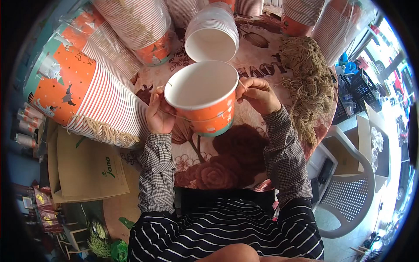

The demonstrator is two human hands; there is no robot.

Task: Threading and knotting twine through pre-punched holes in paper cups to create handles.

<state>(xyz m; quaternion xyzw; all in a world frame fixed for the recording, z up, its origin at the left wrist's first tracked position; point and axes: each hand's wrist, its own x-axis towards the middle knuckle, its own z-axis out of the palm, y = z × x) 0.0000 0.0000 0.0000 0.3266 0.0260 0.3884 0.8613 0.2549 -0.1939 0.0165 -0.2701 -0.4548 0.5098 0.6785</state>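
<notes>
Flowery cloth on counter (220, 168), bright room, pale plastic chair (349, 192) right, cardboard box (89, 168) left. Bucket stacks (107, 98) crowd left and far sides, one on its side just behind the orange bucket (211, 111); string pile (307, 78) at right. Bucket held above counter: left hand (160, 113) fingers closed on its side, right hand (260, 97) fingers pinching string (239, 81) by the rim.

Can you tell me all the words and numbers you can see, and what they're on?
I won't copy printed words, but here's where they are:
Tablecloth: one word in big, dark capitals, beyond the right hand.
Brown cardboard box: one short green word.
Left stack of orange paper buckets: dark letters, too small to read.
Paper bucket between the hands: pale pictures, no readable words.
</notes>
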